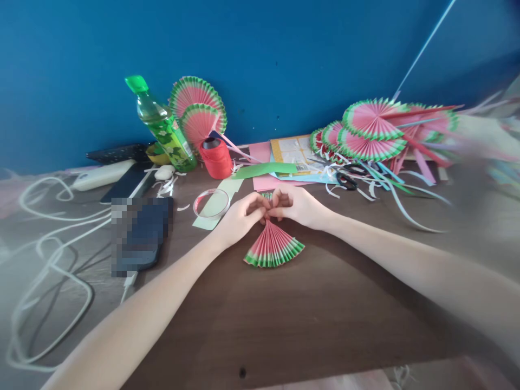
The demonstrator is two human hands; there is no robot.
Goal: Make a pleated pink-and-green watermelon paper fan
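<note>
A pleated paper fan (274, 246), pink with a green and white edge, is pinched at its narrow middle between my two hands. Its lower half spreads toward me just above or on the table; a bit of the green upper edge shows behind my fingers. My left hand (244, 215) is closed on the fan's gathered middle from the left. From the right, my right hand (294, 206) pinches the same spot, fingertips touching or nearly touching the left ones. Whatever lies right between the fingertips is hidden.
On the brown table (292, 319) lie a tape roll (211, 203), red thread spool (216, 158), green bottle (164, 130), phone (148, 233) and white cables (60, 260). Finished fans (374, 122), paper strips and black scissors (346, 181) lie back right. A blue wall (264, 65) stands behind.
</note>
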